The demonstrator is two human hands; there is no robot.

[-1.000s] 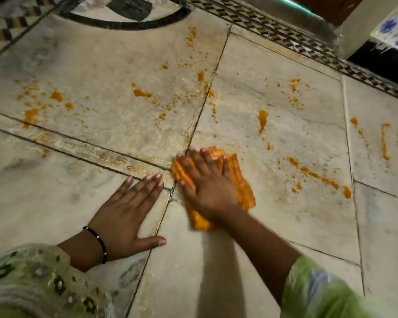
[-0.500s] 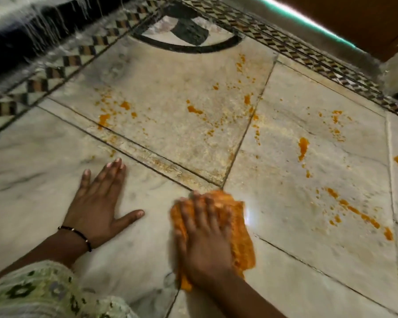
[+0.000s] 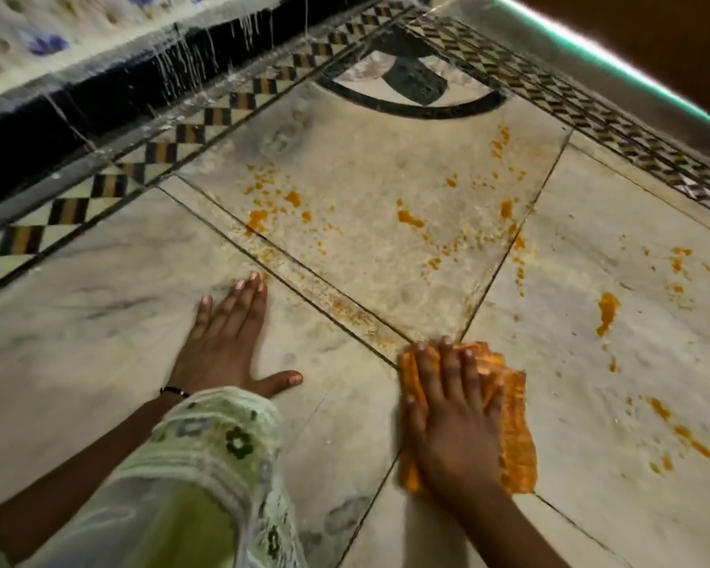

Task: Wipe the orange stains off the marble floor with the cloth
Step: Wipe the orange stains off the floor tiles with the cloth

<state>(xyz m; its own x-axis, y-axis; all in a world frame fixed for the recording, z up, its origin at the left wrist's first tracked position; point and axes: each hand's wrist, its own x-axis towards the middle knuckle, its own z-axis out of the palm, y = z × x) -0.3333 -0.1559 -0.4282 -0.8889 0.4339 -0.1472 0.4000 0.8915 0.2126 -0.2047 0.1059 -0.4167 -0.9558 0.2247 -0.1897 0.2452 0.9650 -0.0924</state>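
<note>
An orange cloth [image 3: 513,436] lies flat on the marble floor [image 3: 386,248] at lower centre-right, over a joint where slabs meet. My right hand [image 3: 451,416] presses down on it with straight, spread fingers. My left hand [image 3: 226,342] rests flat on the floor to the left, fingers extended, thumb out, holding nothing. Orange stains [image 3: 410,219] speckle the slab ahead. More stains [image 3: 607,311] streak the slab to the right, and a further cluster of orange stains [image 3: 263,215] sits at left centre.
A checkered inlay border [image 3: 111,186] runs along the left, below a dark ledge [image 3: 58,116] with white drips. Another patterned border [image 3: 591,116] runs along the far right. A black curved inlay [image 3: 410,88] lies at the top centre. A green patterned sleeve [image 3: 206,453] covers my left forearm.
The view has swung left and the cloth under my right hand has slid back toward me and rightward along the slab joint. My left hand stays flat on the floor.
</note>
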